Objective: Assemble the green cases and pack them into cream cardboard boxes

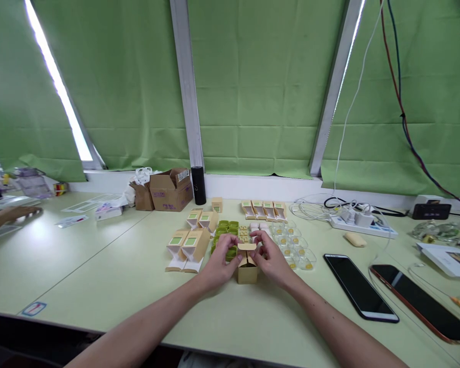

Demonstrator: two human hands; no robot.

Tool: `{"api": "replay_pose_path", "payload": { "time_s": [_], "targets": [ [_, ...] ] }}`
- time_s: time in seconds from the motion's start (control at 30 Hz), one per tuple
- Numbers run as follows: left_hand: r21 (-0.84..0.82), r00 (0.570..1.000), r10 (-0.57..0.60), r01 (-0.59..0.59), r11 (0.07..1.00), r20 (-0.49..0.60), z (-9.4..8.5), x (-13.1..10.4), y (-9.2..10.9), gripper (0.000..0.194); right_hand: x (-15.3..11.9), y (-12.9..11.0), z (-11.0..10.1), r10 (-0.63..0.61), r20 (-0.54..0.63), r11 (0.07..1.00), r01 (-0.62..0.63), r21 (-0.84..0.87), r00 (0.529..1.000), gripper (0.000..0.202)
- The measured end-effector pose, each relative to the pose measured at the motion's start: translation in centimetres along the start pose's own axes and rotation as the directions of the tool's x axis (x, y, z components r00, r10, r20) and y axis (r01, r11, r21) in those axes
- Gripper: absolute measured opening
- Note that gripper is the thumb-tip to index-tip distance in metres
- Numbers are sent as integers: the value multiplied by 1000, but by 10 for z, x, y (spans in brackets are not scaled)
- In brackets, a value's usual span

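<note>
A small kraft cardboard box (247, 275) stands upright on the table in front of me, its top flaps raised. My left hand (223, 259) grips the box's upper left side between thumb and fingers. On the opposite side, my right hand (271, 258) pinches the upper right edge near the lifted lid flap (247, 247). Just beyond the hands sit green trays (223, 225), small tan pieces (244, 234) and clear plastic cups (305, 259) with yellowish centres. Folded kraft boxes with green labels (194, 244) lie to the left. The box's inside is hidden.
More kraft boxes (268, 209) line up at the back. Two phones (360, 286) (417, 296) and a power strip (362, 225) with cables lie right. A brown carton (171, 191) and a black cylinder (198, 185) stand behind. Another person's hand (21, 212) rests far left.
</note>
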State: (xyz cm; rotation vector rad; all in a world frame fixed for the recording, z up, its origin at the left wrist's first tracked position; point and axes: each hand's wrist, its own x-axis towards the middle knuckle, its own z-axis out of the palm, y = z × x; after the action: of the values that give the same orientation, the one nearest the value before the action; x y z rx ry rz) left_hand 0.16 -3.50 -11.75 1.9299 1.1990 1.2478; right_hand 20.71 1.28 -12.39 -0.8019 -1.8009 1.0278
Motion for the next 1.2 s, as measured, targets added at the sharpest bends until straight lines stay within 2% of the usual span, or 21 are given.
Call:
{"api": "replay_pose_path", "payload": {
  "time_s": [0.17, 0.37, 0.5, 0.73, 0.97, 1.2],
  "targets": [
    [2, 1000, 11, -11, 1000, -7, 0, 0, 1, 18, 0, -2, -2, -21, -21, 1000, 21, 9, 1000, 34],
    [33, 1000, 14, -14, 999, -6, 0, 1, 0, 13, 0, -11, -7, -76, -114, 996, 80, 29, 991, 22],
    [42, 1000, 18, -17, 999, -3, -1, 1, 3, 11, -3, -18, -10, -161, -135, 987, 163, 5, 978, 13],
    [47, 999, 35, -34, 998, -6, 0, 0, 10, 9, -9, -22, -11, -364, -37, 925, 356, -133, 931, 2],
    [8, 995, 93, -93, 996, 20, -8, 1, 5, 15, -10, -16, -9, -486, 1, 853, 474, -219, 874, 13],
    [12, 991, 128, -128, 992, 32, -11, 1, 2, 30, -10, -20, -13, -585, 118, 745, 590, -313, 802, 22]
  ]
}}
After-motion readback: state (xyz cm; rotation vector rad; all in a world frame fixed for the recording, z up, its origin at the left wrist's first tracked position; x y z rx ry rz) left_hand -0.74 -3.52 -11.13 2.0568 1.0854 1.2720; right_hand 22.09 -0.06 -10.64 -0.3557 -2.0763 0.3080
